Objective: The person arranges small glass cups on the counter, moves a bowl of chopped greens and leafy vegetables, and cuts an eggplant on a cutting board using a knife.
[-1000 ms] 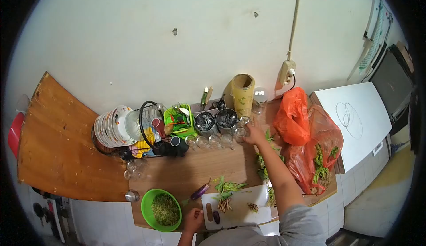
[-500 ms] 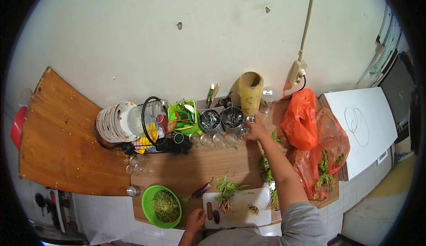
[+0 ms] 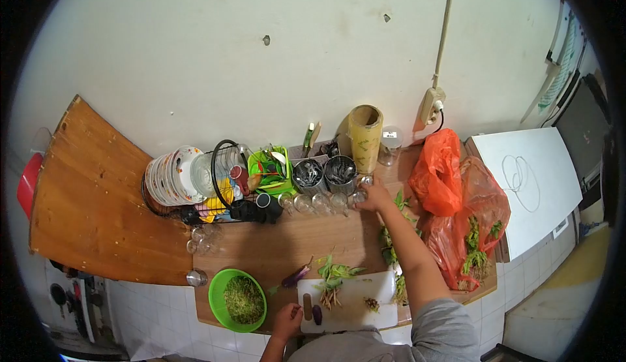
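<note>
My right hand (image 3: 375,197) reaches to the back of the table, fingers closed around a small clear glass (image 3: 358,196) at the right end of a row of glasses (image 3: 321,203). My left hand (image 3: 287,321) rests at the front edge with fingers curled, beside the white cutting board (image 3: 381,287); nothing shows in it. A cut piece of eggplant (image 3: 317,314), leafy stems (image 3: 331,293) and small trimmings (image 3: 372,304) lie on the board. Just beyond the board's left corner is a purple eggplant (image 3: 297,276).
A green basket (image 3: 214,300) of chopped greens stands at front left. Behind are a plate rack (image 3: 189,176), utensil holders (image 3: 340,174) and a yellow bamboo-like cylinder (image 3: 365,137). Red plastic bags (image 3: 437,173) with greens fill the right side. A wooden panel (image 3: 111,192) leans left.
The camera view has shifted slightly. My right hand stays at the same glass, and my left hand has hardly moved beside the board.
</note>
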The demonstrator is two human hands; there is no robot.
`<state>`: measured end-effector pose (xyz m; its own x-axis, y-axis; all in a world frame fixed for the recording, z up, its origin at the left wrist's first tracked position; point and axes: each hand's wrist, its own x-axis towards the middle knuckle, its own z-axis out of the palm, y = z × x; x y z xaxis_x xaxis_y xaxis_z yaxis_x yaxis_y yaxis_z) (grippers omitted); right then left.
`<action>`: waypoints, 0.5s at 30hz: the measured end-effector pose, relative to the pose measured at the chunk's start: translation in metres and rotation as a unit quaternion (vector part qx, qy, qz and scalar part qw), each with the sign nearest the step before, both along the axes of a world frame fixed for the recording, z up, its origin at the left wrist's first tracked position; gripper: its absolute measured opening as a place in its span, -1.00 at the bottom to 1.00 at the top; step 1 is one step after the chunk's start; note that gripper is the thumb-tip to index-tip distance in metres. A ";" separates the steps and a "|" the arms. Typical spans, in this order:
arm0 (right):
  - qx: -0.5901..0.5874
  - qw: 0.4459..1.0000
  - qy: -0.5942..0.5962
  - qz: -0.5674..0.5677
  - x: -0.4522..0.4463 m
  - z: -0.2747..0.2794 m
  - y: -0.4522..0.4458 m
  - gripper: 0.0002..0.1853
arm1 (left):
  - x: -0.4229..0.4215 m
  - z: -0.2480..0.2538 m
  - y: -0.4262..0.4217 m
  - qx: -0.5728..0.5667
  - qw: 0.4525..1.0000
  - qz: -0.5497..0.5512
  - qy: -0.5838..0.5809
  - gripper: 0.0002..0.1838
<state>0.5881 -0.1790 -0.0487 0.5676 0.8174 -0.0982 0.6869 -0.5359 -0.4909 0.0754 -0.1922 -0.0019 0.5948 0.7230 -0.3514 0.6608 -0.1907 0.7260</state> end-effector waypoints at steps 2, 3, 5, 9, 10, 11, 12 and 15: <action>-0.009 1.000 0.005 -0.005 -0.004 -0.002 -0.005 -0.11 | -0.006 -0.007 -0.003 0.029 0.999 -0.020 0.005 -0.76; -0.004 1.000 0.001 -0.006 -0.006 -0.005 -0.008 -0.11 | -0.006 -0.007 -0.004 0.028 0.999 -0.020 0.002 -0.76; 0.001 1.000 -0.004 -0.003 -0.010 -0.011 -0.011 -0.11 | -0.010 -0.004 -0.009 0.014 1.000 -0.015 0.012 -0.75; 0.006 1.000 -0.008 -0.009 -0.023 -0.013 -0.020 -0.12 | -0.022 -0.019 -0.014 0.009 1.000 -0.010 -0.001 -0.74; 0.000 1.000 -0.012 -0.014 -0.025 -0.012 -0.021 -0.12 | -0.021 -0.014 -0.014 0.007 1.000 -0.014 0.003 -0.74; -0.001 1.000 -0.014 -0.013 -0.026 -0.011 -0.022 -0.12 | -0.021 -0.010 -0.014 0.006 1.000 -0.019 0.008 -0.74; -0.018 1.000 -0.014 -0.014 -0.028 -0.009 -0.023 -0.11 | -0.023 -0.012 -0.014 0.006 1.000 -0.017 0.006 -0.74; -0.023 1.000 -0.010 -0.018 -0.032 -0.006 -0.026 -0.09 | -0.028 -0.011 -0.021 0.002 1.000 -0.015 -0.007 -0.74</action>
